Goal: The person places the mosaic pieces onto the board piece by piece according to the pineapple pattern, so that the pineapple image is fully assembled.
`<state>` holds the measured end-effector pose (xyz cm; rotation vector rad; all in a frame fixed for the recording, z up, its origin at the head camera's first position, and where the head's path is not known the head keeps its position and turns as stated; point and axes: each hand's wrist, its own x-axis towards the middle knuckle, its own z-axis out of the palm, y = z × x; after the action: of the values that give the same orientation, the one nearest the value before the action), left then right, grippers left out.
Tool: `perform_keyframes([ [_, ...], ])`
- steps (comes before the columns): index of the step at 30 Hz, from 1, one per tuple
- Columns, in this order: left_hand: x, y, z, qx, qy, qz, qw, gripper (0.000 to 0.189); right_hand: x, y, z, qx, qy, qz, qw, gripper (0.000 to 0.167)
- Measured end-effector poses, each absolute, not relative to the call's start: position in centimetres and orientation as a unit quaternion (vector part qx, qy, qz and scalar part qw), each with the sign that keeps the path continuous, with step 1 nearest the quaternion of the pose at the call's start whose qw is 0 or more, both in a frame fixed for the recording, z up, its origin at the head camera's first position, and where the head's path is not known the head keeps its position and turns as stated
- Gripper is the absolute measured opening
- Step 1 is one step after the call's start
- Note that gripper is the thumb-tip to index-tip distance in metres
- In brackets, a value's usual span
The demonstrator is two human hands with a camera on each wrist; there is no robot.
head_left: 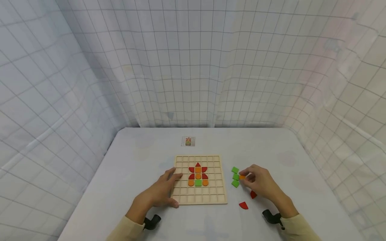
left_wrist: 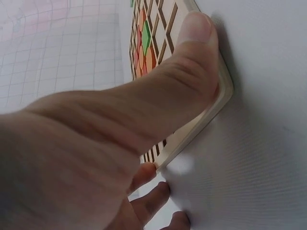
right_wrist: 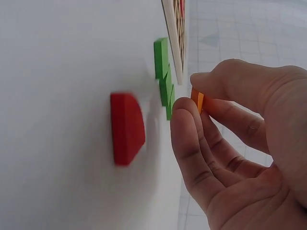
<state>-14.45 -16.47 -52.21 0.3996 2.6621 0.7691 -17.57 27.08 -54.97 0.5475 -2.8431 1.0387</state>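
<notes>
A wooden grid board (head_left: 199, 199) lies on the table, bearing red, orange and green pieces set in its middle cells. My left hand (head_left: 159, 190) rests at its left side with fingers spread. The left thumb (left_wrist: 196, 52) lies over the near left corner in the left wrist view. To the right of the board, my right hand (head_left: 259, 180) pinches a small orange tile (right_wrist: 198, 99) between thumb and fingertips, above the table. Close by lie several green square tiles (head_left: 235, 176). A red quarter-round piece (head_left: 243, 205) lies nearer me, and another red piece (head_left: 253, 194) sits below the right hand.
A small picture card (head_left: 188, 141) with a coloured pattern lies behind the board. The white table (head_left: 144, 150) is enclosed by a white checked curtain (head_left: 190, 67) at the back and both sides.
</notes>
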Motion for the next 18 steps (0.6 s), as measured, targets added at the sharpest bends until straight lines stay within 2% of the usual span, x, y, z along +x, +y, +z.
perform_keyframes([
  [10,-14.3,-16.6,-52.4,0.15,0.939,0.263,0.165,0.116,-17.1,23.7,-54.5,0.247,-0.899,0.359,0.033,0.019],
  [18,-14.3,-16.7,-52.1,0.151,0.939,0.258,0.167,0.116,-16.8,20.9,-54.4,0.266,-0.897,0.352,0.001,0.017],
])
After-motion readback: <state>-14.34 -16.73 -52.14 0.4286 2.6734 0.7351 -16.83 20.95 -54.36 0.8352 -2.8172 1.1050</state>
